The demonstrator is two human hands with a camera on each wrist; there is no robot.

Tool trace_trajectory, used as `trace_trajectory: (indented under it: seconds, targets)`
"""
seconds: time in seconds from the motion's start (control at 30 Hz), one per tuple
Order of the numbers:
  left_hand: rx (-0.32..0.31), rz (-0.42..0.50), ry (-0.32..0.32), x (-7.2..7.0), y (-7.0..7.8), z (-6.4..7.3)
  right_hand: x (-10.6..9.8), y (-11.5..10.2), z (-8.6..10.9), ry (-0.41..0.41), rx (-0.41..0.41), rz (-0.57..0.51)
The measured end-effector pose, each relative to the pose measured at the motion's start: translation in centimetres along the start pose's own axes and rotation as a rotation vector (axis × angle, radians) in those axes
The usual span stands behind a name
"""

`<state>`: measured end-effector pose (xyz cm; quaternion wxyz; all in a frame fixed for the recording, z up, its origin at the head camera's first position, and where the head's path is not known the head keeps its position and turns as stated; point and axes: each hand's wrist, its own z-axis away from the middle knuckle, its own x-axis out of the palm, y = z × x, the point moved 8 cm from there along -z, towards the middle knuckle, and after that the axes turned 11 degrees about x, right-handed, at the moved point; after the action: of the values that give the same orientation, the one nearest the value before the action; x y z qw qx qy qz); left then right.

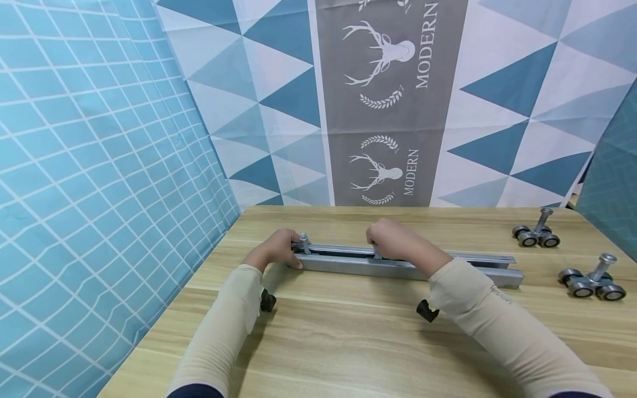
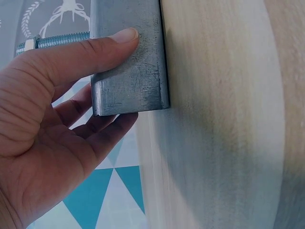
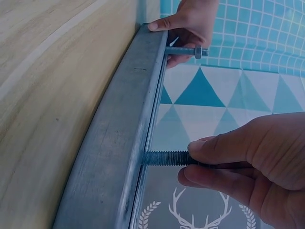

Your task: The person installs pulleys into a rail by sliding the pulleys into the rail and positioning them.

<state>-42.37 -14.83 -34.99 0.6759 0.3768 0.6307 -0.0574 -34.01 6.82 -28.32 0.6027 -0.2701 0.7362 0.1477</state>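
Note:
A long grey metal channel track (image 1: pixel 348 267) lies on the wooden table, its slot facing up. My left hand (image 1: pixel 281 247) grips the track's left end, the thumb on the near side wall and the fingers at the far side and end. Close beside that hand a threaded bolt with a nut (image 3: pixel 183 50) stands up out of the slot. Farther right along the track, my right hand (image 1: pixel 390 239) pinches a second threaded bolt (image 3: pixel 164 158) between thumb and fingers near its top. The lower ends of both bolts are hidden inside the track.
Two wheeled roller trolleys with upright bolts, a farther one (image 1: pixel 537 236) and a nearer one (image 1: pixel 592 279), stand on the wooden table (image 1: pixel 338 342) at the right. A patterned cloth (image 1: pixel 269 110) hangs behind, and a blue tiled sheet (image 1: pixel 99 166) lines the left side.

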Motion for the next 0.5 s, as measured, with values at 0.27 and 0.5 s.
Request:
trace_trajectory:
  seconds: [0.27, 0.5]
  targets:
    - [0.015, 0.0, 0.002, 0.0, 0.11, -0.05, 0.12, -0.49, -0.37, 0.01, -0.01, 0.006]
    - [0.021, 0.008, -0.001, 0.11, -0.18, -0.15, 0.25, -0.79, -0.76, 0.006, 0.004, 0.009]
